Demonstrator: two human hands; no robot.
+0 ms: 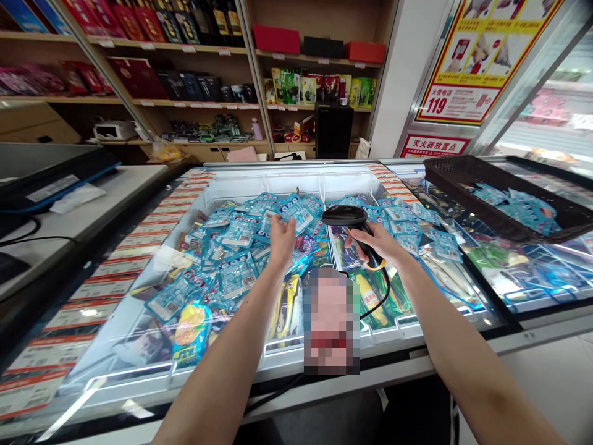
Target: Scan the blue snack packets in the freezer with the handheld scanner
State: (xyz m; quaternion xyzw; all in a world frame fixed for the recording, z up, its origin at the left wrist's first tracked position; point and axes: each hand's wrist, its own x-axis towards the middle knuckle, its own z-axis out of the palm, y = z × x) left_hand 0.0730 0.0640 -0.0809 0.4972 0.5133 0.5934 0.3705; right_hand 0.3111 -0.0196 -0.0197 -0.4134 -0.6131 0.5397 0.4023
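Observation:
A black barcode scanner (345, 216) is gripped by my right hand (377, 242), its head turned toward the left and a cable looping down below. My left hand (281, 238) pinches the near edge of a small blue packet (300, 214) that has a white barcode label facing up. The scanner head is just right of this packet, apart from it. Around both hands, many similar blue packets (238, 275) lie scattered over the glass top of a chest freezer (287, 176). To the right of the scanner lies another group of blue packets (403, 213).
A brown woven basket (504, 185) with blue packets stands at the right. Bagged frozen goods (189, 330) show through the glass. Orange-and-white price labels (99, 290) run along the left. Stocked shelves (199, 46) stand behind, and a counter (106, 210) with a dark device is at left.

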